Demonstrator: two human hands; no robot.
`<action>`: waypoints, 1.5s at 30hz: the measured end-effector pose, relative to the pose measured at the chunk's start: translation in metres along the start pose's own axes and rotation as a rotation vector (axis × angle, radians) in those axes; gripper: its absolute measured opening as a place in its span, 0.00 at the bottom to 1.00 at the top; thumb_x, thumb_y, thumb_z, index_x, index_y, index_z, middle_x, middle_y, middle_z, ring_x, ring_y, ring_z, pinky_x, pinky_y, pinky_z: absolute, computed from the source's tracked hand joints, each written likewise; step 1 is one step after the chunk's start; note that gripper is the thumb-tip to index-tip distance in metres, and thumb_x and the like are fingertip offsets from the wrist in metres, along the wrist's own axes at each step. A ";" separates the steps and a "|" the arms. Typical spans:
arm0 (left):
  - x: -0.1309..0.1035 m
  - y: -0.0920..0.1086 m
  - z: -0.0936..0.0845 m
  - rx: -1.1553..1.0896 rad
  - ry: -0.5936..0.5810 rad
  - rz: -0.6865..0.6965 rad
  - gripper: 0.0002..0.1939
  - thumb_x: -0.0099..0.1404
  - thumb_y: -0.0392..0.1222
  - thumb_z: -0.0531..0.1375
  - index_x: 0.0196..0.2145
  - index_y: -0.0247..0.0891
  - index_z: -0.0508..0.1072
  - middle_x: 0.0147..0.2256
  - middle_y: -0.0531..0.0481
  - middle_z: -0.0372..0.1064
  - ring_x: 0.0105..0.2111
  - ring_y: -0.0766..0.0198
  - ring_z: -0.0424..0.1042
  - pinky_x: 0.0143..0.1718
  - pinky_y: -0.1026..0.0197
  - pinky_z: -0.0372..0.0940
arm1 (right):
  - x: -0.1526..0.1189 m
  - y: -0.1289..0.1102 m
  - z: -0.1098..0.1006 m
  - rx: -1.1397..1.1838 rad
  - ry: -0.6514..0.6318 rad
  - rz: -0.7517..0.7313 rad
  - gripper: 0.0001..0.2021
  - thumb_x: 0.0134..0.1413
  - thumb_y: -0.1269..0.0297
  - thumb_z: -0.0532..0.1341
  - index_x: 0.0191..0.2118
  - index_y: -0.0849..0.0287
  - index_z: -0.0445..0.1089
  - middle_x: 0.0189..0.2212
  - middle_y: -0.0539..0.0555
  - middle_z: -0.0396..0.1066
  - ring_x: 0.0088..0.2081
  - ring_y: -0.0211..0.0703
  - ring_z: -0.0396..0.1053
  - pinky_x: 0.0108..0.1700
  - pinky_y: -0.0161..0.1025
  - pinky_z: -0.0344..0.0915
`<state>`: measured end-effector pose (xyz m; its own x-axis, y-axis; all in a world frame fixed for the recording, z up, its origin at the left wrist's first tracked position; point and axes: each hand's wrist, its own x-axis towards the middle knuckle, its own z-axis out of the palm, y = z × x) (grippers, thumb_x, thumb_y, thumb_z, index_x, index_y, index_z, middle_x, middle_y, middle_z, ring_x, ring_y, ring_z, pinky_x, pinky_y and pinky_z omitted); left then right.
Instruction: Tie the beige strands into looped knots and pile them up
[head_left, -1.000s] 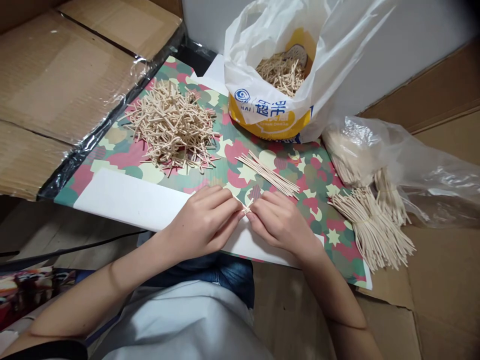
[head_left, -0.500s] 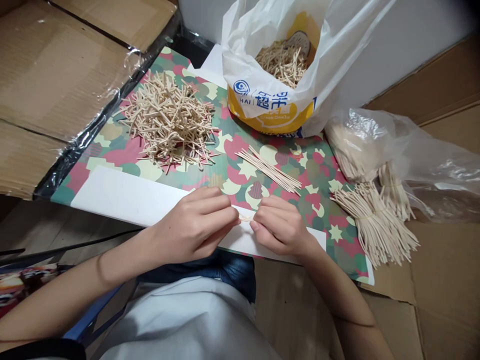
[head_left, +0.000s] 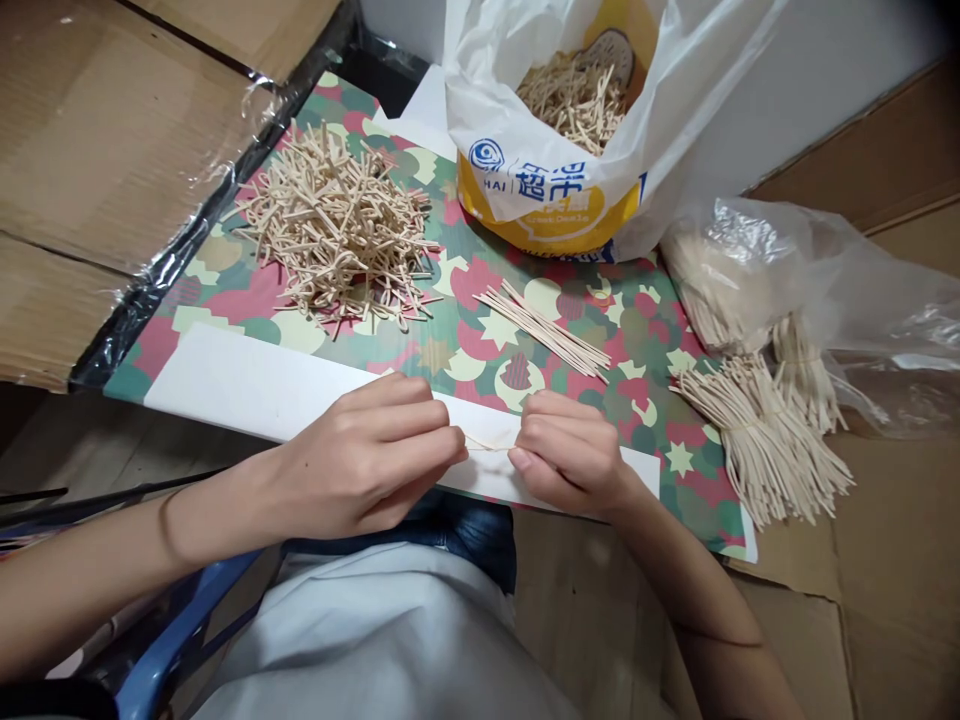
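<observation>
Both hands are closed near the board's front edge, with a thin pale reed stick (head_left: 489,446) stretched between them. My left hand (head_left: 379,455) pinches one end of it, and my right hand (head_left: 570,455) grips the other; the fingers hide the rest. Just beyond my right hand lies a small row of straight reed sticks (head_left: 547,330). A heap of short knotted or looped reed pieces (head_left: 337,230) sits at the back left of the patterned board (head_left: 465,340).
A white and yellow plastic bag (head_left: 551,215) at the back holds more reed pieces. To the right lie tied bundles of reed sticks (head_left: 765,440), partly under a clear plastic bag (head_left: 862,300). Cardboard boxes (head_left: 127,130) stand at the left.
My hands have moved apart, the left one shifting leftwards, so a longer stretch of the reed stick shows between them. The camera view has shifted slightly.
</observation>
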<state>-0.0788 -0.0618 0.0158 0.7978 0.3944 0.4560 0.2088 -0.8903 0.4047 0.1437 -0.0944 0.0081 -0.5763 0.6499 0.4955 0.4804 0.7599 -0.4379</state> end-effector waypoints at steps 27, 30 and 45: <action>0.017 -0.014 0.018 -1.169 -0.065 -0.574 0.10 0.61 0.45 0.56 0.36 0.35 0.66 0.31 0.50 0.64 0.32 0.64 0.64 0.33 0.64 0.61 | 0.007 0.011 -0.001 -0.242 -0.037 -0.086 0.02 0.55 0.68 0.57 0.31 0.57 0.65 0.25 0.49 0.69 0.28 0.39 0.60 0.31 0.40 0.54; 0.020 -0.011 0.021 -1.001 0.046 -0.501 0.05 0.60 0.39 0.58 0.33 0.36 0.66 0.29 0.52 0.62 0.30 0.67 0.63 0.32 0.65 0.60 | 0.005 0.012 -0.004 -0.264 -0.060 -0.028 0.01 0.56 0.68 0.57 0.34 0.56 0.65 0.28 0.51 0.69 0.30 0.40 0.61 0.32 0.40 0.56; 0.019 -0.005 0.037 -0.778 0.272 -0.406 0.10 0.59 0.35 0.60 0.39 0.36 0.64 0.33 0.51 0.63 0.33 0.68 0.64 0.36 0.65 0.61 | 0.006 0.008 -0.007 0.655 -0.135 0.697 0.07 0.59 0.61 0.55 0.31 0.56 0.64 0.23 0.47 0.65 0.25 0.35 0.63 0.27 0.34 0.57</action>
<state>-0.0436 -0.0583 -0.0071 0.5651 0.7711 0.2934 -0.0744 -0.3065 0.9489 0.1489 -0.0848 0.0131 -0.3921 0.9137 -0.1070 0.3031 0.0185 -0.9528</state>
